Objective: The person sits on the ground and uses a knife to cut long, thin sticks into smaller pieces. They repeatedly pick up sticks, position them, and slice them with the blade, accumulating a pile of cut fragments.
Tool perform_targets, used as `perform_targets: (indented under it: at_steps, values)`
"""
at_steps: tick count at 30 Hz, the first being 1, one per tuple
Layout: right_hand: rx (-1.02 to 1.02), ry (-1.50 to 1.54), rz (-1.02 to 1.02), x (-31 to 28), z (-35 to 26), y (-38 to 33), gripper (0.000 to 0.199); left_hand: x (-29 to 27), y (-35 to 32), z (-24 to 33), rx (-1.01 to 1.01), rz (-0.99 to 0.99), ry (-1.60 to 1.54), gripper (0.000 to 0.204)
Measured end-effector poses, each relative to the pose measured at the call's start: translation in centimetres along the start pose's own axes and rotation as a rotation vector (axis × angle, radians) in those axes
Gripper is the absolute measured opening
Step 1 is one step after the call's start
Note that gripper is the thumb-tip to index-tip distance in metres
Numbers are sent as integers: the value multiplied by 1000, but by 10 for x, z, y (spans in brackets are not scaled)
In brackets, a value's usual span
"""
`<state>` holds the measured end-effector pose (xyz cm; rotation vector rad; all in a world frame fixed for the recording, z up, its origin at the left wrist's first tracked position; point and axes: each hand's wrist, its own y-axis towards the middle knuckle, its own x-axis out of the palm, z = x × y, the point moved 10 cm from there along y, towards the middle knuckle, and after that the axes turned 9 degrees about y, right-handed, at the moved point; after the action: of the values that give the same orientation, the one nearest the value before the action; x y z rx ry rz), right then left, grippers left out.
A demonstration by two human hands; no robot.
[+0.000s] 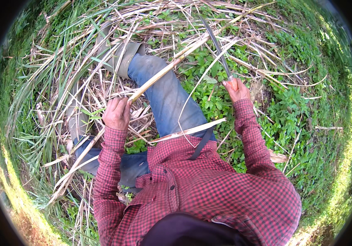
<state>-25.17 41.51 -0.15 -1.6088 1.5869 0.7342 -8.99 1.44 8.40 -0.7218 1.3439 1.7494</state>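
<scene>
In the left hand point(116, 115), curled snug into a fist: a long, straight, tan plant stalk point(159, 76). From that fist, runs up and away toward two o'clock, passing over a faded blue cloth trouser leg point(167, 94). Below the fist, toward seven o'clock, a bundle of dry tan stems point(63, 184) (maybe part of the same stalk, maybe not; cannot tell).

In the right hand point(238, 91), wrapped tight around an orange handle point(233, 84): a long, thin, dark metal knife with a gentle curve point(221, 53). Points up toward eleven o'clock, so almost straight across the stalk. Makes a big X with it in this view, at about two o'clock from the left fist and eleven o'clock from the right one. Cannot tell if touching there, or just one in front of the other. Closer to the crossing spot: the right hand. Farther off, down by the near end of the stalk: the left hand.

Across the lap, between three and four o'clock from the left fist, a flat, pale strip of stalk point(200, 128). Lies a bit tipped up at its right end, held by no hand.
</scene>
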Motion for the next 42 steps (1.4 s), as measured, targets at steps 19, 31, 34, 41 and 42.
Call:
perform_targets:
  at_steps: [19,31,34,41,42]
  values:
    - [-450,-183,-276,26,-82,-105,52,3,116,70,95,-69,-151,20]
    - [-346,-145,-269,39,-90,-105,47,0,-54,-92,-344,-615,222,42]
    - [-439,-153,-248,28,-107,-100,47,-14,-36,-68,-310,-556,255,37]
    - [-348,-354,-205,2,-92,-28,46,-27,-24,-35,-258,-514,272,35]
    - [-363,-383,-162,5,-95,-36,47,-27,-21,-33,-238,-521,268,34]
